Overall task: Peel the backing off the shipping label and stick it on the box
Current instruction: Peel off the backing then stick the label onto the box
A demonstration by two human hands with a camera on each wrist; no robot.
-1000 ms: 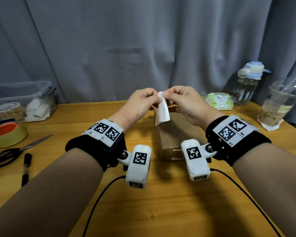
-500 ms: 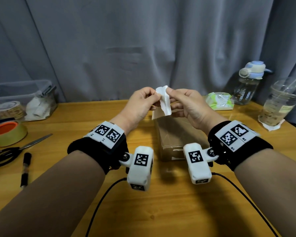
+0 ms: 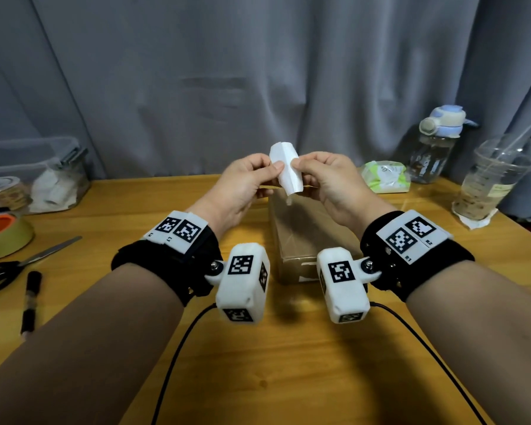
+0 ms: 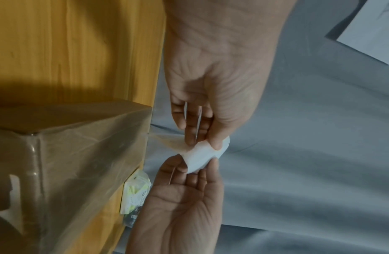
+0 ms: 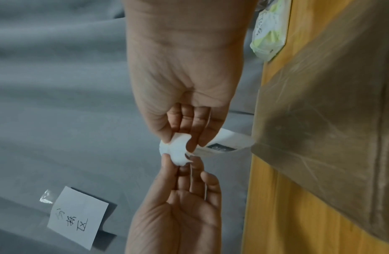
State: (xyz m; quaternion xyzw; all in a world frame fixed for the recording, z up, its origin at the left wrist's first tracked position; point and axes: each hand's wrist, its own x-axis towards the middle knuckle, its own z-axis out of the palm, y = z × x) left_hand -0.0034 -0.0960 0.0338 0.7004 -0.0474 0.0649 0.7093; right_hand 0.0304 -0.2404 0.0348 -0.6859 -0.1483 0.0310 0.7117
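A small white shipping label [image 3: 285, 170] is bent into a curl in the air above the far end of the box. My left hand [image 3: 273, 168] pinches its left edge and my right hand [image 3: 298, 165] pinches its right edge. The left wrist view shows the label [image 4: 202, 156] held between my left hand [image 4: 211, 144] and my right hand [image 4: 195, 165]. In the right wrist view, a dark printed patch shows on the label [image 5: 224, 144]. The brown box [image 3: 307, 237], wrapped in clear tape, lies on the wooden table [image 3: 288, 378] under my hands.
Tape rolls [image 3: 3, 231], scissors [image 3: 19, 265] and a black marker [image 3: 29, 299] lie at the left, in front of a clear bin [image 3: 34, 170]. A wipes pack [image 3: 385, 176], a water bottle [image 3: 436, 145] and a plastic cup [image 3: 494, 179] stand at the right. Two cables [image 3: 178, 348] cross the near table.
The label hung down from my fingertips a second ago. It now sits higher, curled between both hands, with its top end poking up above my thumbs.
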